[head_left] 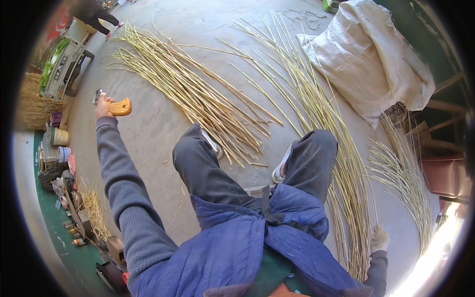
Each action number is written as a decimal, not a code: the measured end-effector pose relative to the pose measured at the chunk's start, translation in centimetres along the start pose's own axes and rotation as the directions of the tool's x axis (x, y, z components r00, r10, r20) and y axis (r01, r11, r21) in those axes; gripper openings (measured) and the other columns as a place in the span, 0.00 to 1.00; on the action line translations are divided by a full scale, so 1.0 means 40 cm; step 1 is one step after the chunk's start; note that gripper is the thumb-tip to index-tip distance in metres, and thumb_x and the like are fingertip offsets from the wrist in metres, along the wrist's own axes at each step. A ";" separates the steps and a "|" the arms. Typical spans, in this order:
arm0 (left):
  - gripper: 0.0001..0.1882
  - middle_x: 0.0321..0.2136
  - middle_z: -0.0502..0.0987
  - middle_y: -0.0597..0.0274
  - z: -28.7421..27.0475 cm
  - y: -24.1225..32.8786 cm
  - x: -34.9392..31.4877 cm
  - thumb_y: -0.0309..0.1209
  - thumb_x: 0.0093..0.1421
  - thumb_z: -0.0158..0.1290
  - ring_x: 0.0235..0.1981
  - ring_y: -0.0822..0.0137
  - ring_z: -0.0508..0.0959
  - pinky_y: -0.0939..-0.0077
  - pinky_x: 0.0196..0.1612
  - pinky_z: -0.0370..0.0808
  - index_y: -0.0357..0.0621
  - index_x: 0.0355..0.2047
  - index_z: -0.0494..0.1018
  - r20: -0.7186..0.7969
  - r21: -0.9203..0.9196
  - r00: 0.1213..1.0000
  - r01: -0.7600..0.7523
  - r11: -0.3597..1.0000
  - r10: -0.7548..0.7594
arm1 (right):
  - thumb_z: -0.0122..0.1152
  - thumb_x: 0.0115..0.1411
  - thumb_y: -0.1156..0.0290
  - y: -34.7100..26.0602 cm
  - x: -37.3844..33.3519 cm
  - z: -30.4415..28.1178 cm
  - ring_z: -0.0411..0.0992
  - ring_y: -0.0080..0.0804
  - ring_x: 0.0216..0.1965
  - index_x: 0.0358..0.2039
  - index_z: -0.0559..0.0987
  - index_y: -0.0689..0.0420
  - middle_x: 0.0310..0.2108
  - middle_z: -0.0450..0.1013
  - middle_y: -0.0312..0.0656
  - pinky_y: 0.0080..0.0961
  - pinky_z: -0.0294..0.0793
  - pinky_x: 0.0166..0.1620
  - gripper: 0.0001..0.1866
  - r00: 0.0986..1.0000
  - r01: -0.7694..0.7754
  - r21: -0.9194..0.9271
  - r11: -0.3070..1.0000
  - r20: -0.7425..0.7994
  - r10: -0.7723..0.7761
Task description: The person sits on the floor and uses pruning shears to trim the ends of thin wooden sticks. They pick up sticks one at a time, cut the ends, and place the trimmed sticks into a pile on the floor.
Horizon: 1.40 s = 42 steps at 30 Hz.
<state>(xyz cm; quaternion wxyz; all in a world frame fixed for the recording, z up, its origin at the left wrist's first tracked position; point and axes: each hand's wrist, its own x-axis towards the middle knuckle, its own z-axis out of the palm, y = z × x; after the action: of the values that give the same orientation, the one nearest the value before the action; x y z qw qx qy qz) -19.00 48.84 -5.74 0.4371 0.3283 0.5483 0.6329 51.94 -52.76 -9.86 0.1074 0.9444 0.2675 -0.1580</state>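
Observation:
Stretched out to the far left, my left hand (103,106) is closed round a tool with a curved, orange-brown wooden handle (120,107) and a small dark metal end; its exact kind is unclear. At the lower right, my right hand (380,239), in a pale glove, lies beside a long bundle of thin yellow-green stalks (341,168). A single thin stalk (374,208) rises from its fingers, which look closed on it. Another pile of browner stalks (198,94) lies on the floor ahead, its near ends by my left foot.
A whitish woven sheet (366,59) covers something at the far right, with more thin stalks (405,183) nearer me. Along the left stand a small vehicle (62,69), a white bucket (60,137), straw (94,210) and clutter. A person (96,17) stands at the far left.

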 end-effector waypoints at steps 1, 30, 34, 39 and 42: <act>0.15 0.27 0.73 0.64 -0.008 0.026 -0.004 0.40 0.67 0.64 0.24 0.68 0.75 0.71 0.28 0.78 0.46 0.39 0.70 0.004 0.002 1.000 -0.001 1.000 0.001 | 0.58 0.63 0.68 0.015 -0.002 0.005 0.80 0.57 0.38 0.40 0.80 0.50 0.33 0.81 0.49 0.52 0.77 0.40 0.06 0.999 -0.042 -0.001 0.999 0.004 0.042; 0.12 0.22 0.69 0.72 0.407 -0.231 -0.843 0.42 0.75 0.55 0.17 0.78 0.70 0.85 0.19 0.70 0.46 0.47 0.75 0.505 0.199 0.697 0.479 0.855 -0.509 | 0.54 0.70 0.52 -0.326 0.570 0.169 0.80 0.56 0.50 0.51 0.82 0.48 0.47 0.82 0.53 0.49 0.78 0.53 0.19 0.991 0.046 -0.006 0.999 0.123 -0.045; 0.12 0.21 0.70 0.71 0.416 -0.253 -0.859 0.42 0.75 0.55 0.16 0.77 0.70 0.85 0.17 0.69 0.46 0.47 0.75 0.453 0.229 0.680 0.536 0.812 -0.576 | 0.53 0.71 0.45 -0.461 0.662 0.046 0.75 0.50 0.60 0.65 0.77 0.49 0.59 0.78 0.51 0.43 0.73 0.63 0.29 0.975 0.161 0.095 0.982 0.138 -0.174; 0.14 0.21 0.69 0.68 0.434 -0.270 -0.859 0.42 0.76 0.53 0.14 0.75 0.69 0.84 0.16 0.67 0.44 0.43 0.72 0.417 0.332 0.634 0.561 0.758 -0.651 | 0.48 0.73 0.45 -0.804 0.966 -0.010 0.76 0.52 0.59 0.63 0.78 0.49 0.59 0.78 0.52 0.43 0.73 0.63 0.29 0.934 0.300 0.249 0.921 0.121 -0.337; 0.14 0.20 0.68 0.67 0.450 -0.229 -0.853 0.41 0.76 0.50 0.12 0.75 0.68 0.84 0.14 0.66 0.42 0.43 0.69 0.394 0.382 0.639 0.540 0.750 -0.661 | 0.48 0.73 0.46 -1.165 1.140 -0.072 0.77 0.53 0.55 0.57 0.80 0.51 0.53 0.80 0.53 0.45 0.74 0.59 0.26 0.862 0.424 0.242 0.873 0.188 -0.471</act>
<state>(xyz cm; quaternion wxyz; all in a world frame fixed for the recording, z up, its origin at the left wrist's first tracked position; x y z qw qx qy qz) 12.61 25.15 -9.27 0.7100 0.3276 0.5604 0.2731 64.30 8.42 -28.92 0.0075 0.8355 0.4486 -0.3174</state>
